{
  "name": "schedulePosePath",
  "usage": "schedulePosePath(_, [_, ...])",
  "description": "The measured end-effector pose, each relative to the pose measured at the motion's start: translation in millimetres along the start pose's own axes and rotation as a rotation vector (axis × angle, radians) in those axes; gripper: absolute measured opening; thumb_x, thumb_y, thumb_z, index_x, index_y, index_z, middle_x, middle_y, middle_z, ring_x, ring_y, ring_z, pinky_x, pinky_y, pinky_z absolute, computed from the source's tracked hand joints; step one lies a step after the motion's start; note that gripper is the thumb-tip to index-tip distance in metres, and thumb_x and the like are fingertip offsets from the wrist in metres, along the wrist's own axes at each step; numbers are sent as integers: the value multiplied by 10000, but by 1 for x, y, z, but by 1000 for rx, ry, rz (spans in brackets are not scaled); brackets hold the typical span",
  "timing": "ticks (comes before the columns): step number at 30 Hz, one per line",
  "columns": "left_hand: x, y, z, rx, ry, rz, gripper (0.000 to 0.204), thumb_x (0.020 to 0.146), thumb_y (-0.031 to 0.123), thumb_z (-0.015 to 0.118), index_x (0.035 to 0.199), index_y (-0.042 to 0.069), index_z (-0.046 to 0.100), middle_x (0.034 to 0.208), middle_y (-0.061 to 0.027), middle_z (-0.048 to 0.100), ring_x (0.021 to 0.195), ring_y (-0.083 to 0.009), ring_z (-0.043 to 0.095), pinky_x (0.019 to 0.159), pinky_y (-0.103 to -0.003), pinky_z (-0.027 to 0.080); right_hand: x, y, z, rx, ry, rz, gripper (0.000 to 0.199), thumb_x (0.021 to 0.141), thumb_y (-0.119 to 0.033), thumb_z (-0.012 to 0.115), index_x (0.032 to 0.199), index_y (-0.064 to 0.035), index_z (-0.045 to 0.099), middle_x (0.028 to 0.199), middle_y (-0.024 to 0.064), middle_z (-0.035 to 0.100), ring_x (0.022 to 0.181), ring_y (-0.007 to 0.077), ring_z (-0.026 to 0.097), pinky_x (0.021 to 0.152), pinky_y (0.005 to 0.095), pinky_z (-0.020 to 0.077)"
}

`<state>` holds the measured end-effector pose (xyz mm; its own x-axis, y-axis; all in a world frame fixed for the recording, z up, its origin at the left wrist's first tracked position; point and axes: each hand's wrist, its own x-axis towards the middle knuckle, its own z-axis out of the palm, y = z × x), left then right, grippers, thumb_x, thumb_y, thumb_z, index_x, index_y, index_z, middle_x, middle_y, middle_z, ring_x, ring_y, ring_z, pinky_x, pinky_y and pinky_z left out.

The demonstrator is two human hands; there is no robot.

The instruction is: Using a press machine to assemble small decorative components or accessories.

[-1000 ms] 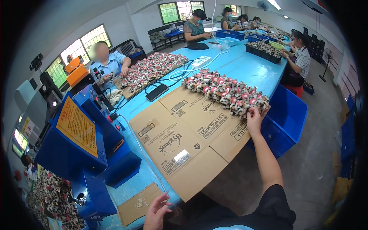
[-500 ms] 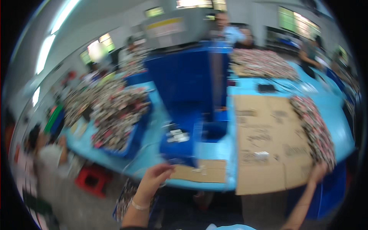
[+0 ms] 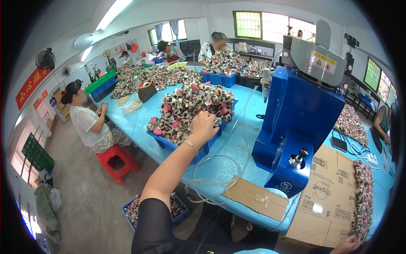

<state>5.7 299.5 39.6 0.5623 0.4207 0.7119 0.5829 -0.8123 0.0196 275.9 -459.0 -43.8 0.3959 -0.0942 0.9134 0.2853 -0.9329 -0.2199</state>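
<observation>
L hand (image 3: 205, 126) on furry pile (image 3: 190, 106), R hand (image 3: 347, 244) nr furry row (image 3: 363, 199)

Bin (image 3: 202, 150) on counter (image 3: 141, 120), plush pieces (image 3: 177, 112) heaped in it; machine (image 3: 296, 110) right of bin; cardboard sheet (image 3: 315, 220) right of machine, plush row (image 3: 363, 199) along its right edge; stool (image 3: 131, 163) on floor (image 3: 91, 199) left of counter

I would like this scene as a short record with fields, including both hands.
Left hand: on the heaped spotted plush pieces; grip unclear
Right hand: at the near end of the plush row; grip unclear
Heap container: blue bin on the blue table
Under row: brown cardboard sheet
Between bin and cardboard: blue machine
Co-worker: at left, on red stool
</observation>
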Motion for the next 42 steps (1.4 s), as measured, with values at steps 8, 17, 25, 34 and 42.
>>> schedulePosePath(8, [-9, -53, -17, -522, 177, -653, 178, 909, 149, 589, 1032, 22, 601, 964, -184, 667, 848, -363, 639, 735, -423, 485, -44, -87, 3, 457, -264, 231, 314, 985, -148, 509, 1238, 36, 535, 1206, 168, 579, 1089, 280, 578, 884, 395, 479])
schedulePosePath(17, [-137, 74, -105, -2546, -228, -1276, 368, 934, 208, 508, 1233, -2, 552, 1022, -187, 633, 709, -251, 590, 566, -305, 547, -101, -307, -63, 1388, -1144, 447, 191, 965, -2, 518, 1150, -51, 519, 979, 23, 545, 740, 65, 505, 615, 203, 430])
schedulePosePath(25, [-221, 192, -98, -2657, -434, -1149, 318, 949, 127, 508, 1259, 71, 550, 1137, -176, 528, 787, -202, 560, 592, -245, 496, -81, -386, -82, 1640, -1618, 630, 190, 1032, -178, 482, 1031, -15, 579, 778, 29, 609, 608, 64, 516, 561, 207, 428])
schedulePosePath(34, [-207, 192, -112, -1527, -487, 75, 292, 753, -98, 595, 937, 98, 708, 1142, -122, 450, 1175, -311, 500, 1028, -386, 404, -76, -346, -76, 1404, -1651, -33, 311, 976, -293, 595, 761, -70, 623, 647, 60, 609, 507, 132, 497, 492, 260, 410])
schedulePosePath(42, [-162, 230, -130, -1207, -914, 313, 1097, 649, 284, 901, 1517, 52, 271, 1246, -175, 597, 1074, -251, 629, 952, -354, 476, -72, -343, -82, 1260, -1024, -650, 256, 800, -167, 752, 671, -89, 545, 563, 46, 532, 449, 232, 543, 408, 353, 405])
